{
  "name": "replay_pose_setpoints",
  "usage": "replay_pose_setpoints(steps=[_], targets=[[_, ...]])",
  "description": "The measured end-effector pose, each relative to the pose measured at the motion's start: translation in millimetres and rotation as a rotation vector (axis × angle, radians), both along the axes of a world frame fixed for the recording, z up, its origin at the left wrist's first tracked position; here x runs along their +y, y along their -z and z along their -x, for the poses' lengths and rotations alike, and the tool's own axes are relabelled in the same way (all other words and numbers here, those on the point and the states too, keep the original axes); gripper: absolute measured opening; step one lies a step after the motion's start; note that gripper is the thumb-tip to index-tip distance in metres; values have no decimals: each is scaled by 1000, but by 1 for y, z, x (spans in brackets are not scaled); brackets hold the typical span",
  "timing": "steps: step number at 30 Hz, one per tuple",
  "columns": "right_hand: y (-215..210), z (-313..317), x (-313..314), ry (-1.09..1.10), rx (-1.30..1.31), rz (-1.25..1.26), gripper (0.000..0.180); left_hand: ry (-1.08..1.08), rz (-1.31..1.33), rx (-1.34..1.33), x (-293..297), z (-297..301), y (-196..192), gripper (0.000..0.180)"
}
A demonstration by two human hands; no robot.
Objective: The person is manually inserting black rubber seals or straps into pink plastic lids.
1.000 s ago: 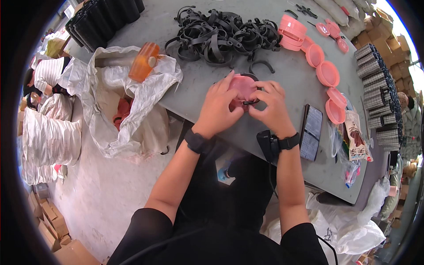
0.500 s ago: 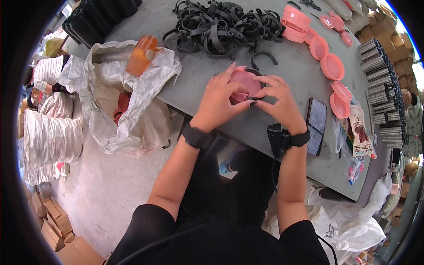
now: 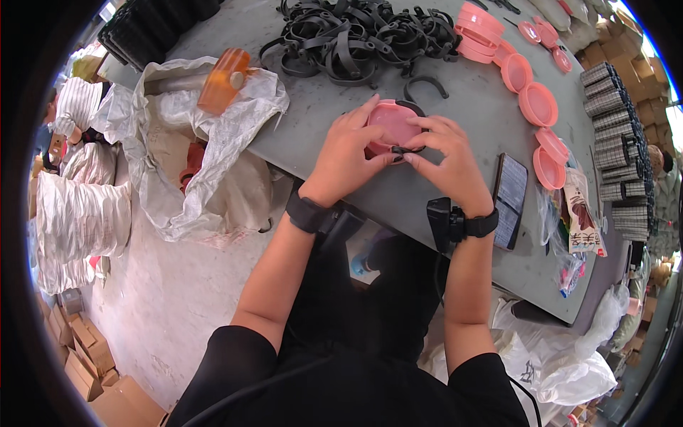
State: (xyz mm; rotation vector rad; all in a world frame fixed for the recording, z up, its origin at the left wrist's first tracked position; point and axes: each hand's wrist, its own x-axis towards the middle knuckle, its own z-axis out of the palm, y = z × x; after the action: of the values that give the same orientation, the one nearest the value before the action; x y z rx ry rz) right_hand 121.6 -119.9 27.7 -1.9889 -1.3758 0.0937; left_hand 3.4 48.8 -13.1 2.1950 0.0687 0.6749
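Close to the table's near edge, both hands hold a round pink plastic lid. My left hand grips its left side, with the fingers behind the rim and the thumb at the front. My right hand curls over the right side, pinching a curved black strap against the rim. The strap's near end sits between the two thumbs; how it joins the lid is partly hidden by the fingers. One loose black strap lies just beyond, in front of a heap of black straps.
Pink lids form a curved row on the right of the grey table. A phone lies by my right wrist. Dark ribbed stacks stand along the right edge. At left, an orange cup rests on an open white sack.
My right thumb has drawn slightly away from the left one, showing more of the strap's near end. The lid stays in both hands, and the view has shifted slightly.
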Motion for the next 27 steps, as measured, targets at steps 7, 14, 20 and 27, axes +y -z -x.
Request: replay_pose_setpoints(steps=[7, 14, 20, 27], targets=[[1, 5, 2, 17, -91, 7, 15, 7, -40, 5, -1, -1, -1, 28], [-1, 8, 5, 84, -171, -15, 17, 63, -12, -9, 8, -1, 4, 23], [4, 6, 7, 29, -53, -29, 20, 53, -27, 11, 7, 0, 2, 34], [1, 9, 6, 30, 6, -25, 19, 48, 55, 14, 3, 0, 1, 33]])
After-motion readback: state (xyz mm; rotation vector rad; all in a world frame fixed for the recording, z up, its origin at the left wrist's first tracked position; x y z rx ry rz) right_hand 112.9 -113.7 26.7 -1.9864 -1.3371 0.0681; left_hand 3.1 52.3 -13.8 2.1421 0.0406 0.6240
